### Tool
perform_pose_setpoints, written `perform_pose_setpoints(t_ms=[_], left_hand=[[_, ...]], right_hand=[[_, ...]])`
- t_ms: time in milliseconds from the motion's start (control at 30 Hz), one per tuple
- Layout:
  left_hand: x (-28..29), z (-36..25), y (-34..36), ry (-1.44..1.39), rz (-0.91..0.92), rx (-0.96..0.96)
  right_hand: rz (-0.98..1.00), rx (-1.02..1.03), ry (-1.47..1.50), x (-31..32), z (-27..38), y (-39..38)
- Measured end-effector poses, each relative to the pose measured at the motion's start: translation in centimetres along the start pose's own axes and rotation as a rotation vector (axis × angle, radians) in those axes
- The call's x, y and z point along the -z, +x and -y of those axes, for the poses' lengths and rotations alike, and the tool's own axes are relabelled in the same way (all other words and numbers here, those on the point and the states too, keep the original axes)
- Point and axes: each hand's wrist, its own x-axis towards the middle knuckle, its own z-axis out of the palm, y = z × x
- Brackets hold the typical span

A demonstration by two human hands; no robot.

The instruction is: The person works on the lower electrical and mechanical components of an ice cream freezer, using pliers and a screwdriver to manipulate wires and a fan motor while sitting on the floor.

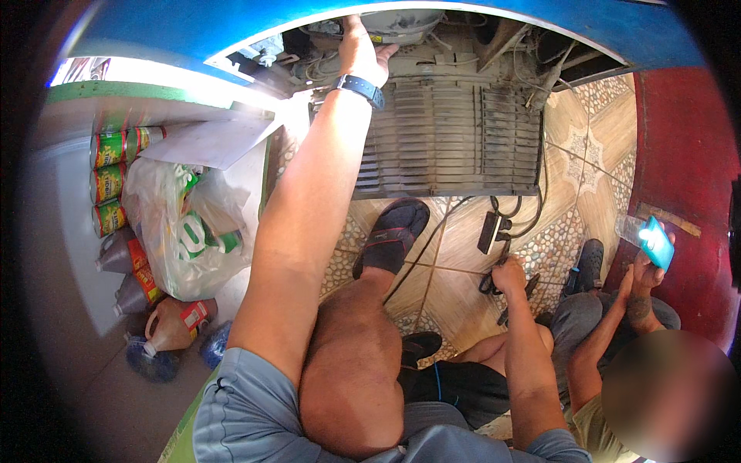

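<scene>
My left hand [367, 55], with a dark watch on its wrist, reaches up into the open underside of a large blue cabinet [177, 31]. Its thumb is spread from a stretched finger, and the fingertips are beside a rounded dark metal housing [401, 27]; whether they touch it I cannot tell. Below the opening lies a dusty slatted metal grille [448, 139]. Down on the tiled floor, my right hand [509, 275] is closed next to black cables and a black power strip [488, 232]. What it grips, something dark, is not clear.
At right a co-worker's hand [650, 270] holds up a teal phone [657, 244] with its light on. Cans [108, 184], bottles [179, 324] and a filled plastic bag [193, 231] stand at left. A red panel [683, 154] borders the right; my sandalled foot [392, 235] is near the grille.
</scene>
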Motion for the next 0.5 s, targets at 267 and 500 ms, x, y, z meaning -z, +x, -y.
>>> perform_pose_setpoints(t_ms=[267, 500], left_hand=[[0.2, 0.2, 0.6, -0.008, -0.001, 0.007], [-0.1, -0.2, 0.0, -0.006, -0.029, -0.005]], right_hand=[[0.016, -0.024, -0.026, 0.1, 0.3, 0.0], [0.024, 0.013, -0.008, 0.2, 0.5, 0.0]])
